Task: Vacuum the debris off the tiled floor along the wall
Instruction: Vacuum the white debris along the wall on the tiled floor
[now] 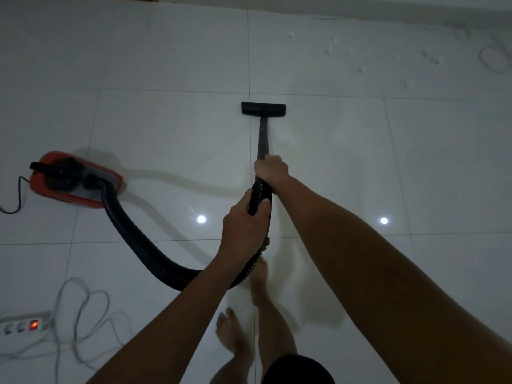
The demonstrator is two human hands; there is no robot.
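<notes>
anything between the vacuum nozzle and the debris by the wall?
Head view: only bare tile and a grout line lie between the nozzle and the white debris scattered up and right near the wall.

hose (144,245) and vacuum (74,180) block left.

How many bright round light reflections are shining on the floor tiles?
2. One light reflection sits just left of the left hand gripping the hose; the other lies right of the right forearm. The arms may hide more.
</notes>
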